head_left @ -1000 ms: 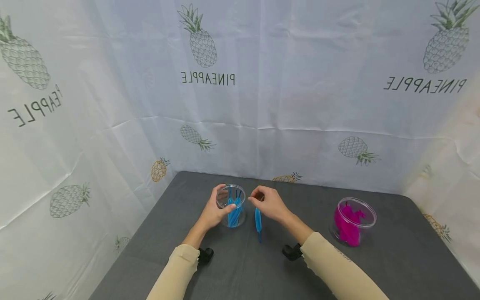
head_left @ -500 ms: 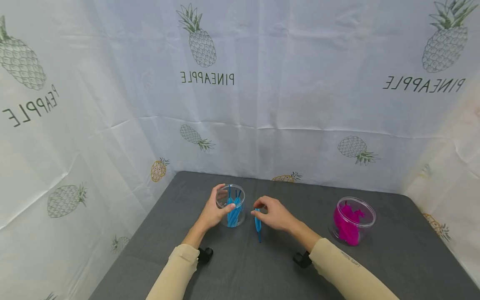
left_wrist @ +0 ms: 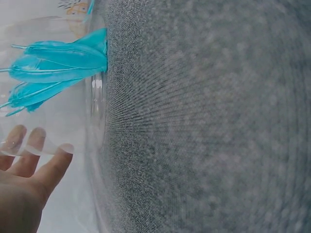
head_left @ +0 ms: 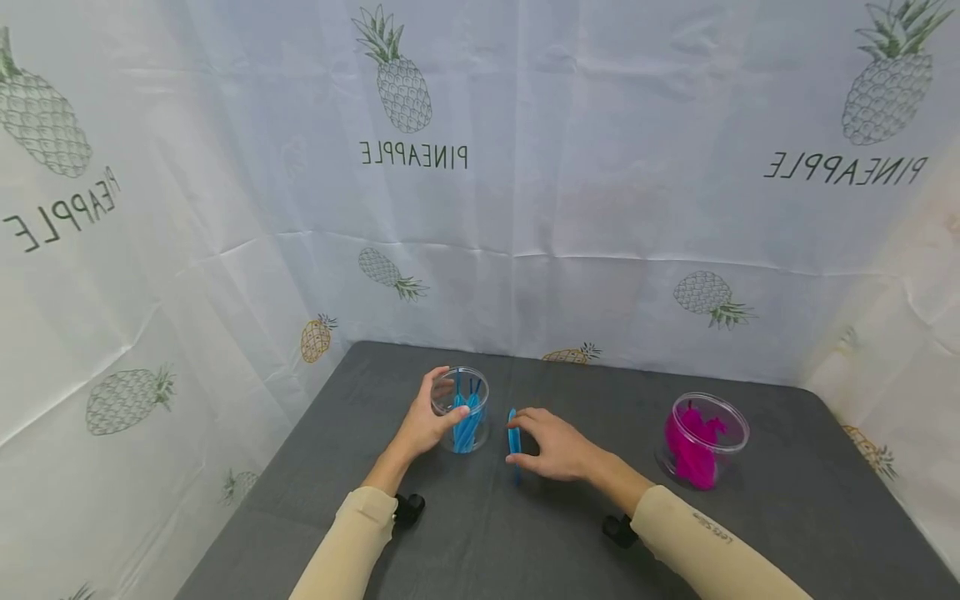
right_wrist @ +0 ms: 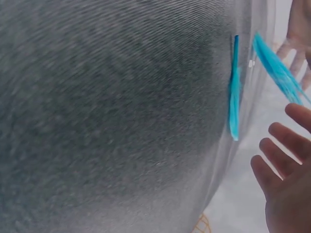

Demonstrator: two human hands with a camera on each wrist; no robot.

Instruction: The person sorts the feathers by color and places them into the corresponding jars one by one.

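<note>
A clear plastic jar (head_left: 482,423) with several blue feathers (head_left: 467,432) stands upright on the dark table. My left hand (head_left: 422,427) holds it from the left, thumb across the near side and fingers round the far wall. Through the wall, the left wrist view shows the fingertips (left_wrist: 35,138) beside the blue feathers (left_wrist: 58,63). Right of the jar, a single blue feather (head_left: 513,435) lies on the table. Over it hovers my right hand (head_left: 555,446), thumb and fingers apart. In the right wrist view that feather (right_wrist: 234,97) lies clear of the spread fingers (right_wrist: 277,158).
A second clear jar (head_left: 747,433) with bright pink feathers (head_left: 692,450) stands on the right of the table. Pineapple-print curtains (head_left: 570,208) hang behind and at the sides. The dark table (head_left: 487,533) ends close to the back curtain.
My right hand has come nearer and slightly right, and its thumb and fingers have spread apart above the loose blue feather. My left hand and the jar have stayed in place.
</note>
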